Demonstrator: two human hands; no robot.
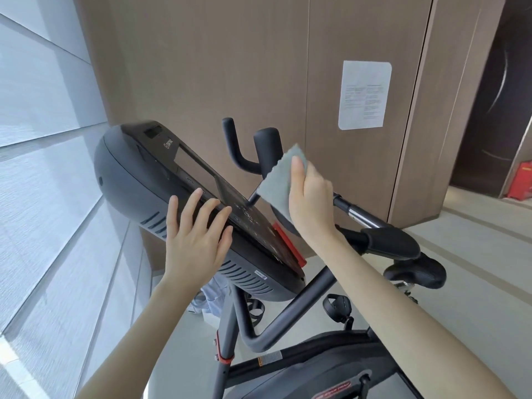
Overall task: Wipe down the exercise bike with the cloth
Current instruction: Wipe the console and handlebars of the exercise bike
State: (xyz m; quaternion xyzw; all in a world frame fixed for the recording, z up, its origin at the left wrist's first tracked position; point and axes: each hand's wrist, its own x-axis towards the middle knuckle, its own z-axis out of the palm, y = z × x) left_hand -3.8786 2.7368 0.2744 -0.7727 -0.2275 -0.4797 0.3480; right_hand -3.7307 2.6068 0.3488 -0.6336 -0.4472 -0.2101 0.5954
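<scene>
Head view: a grey square cloth (280, 180) is held over the dark slanted console (135, 171) of a black exercise bike (299, 299).
The right hand (309, 203) grasps the cloth, thumb pressed across its face, in the air just above the console's red-edged end. The left hand (195, 240) lies released, fingers straight and spread, on the console's near edge. The pale logo (167, 143) by the screen and the white printed sheet (365, 95) on the brown panelled wall (230, 67) are too small to read.
</scene>
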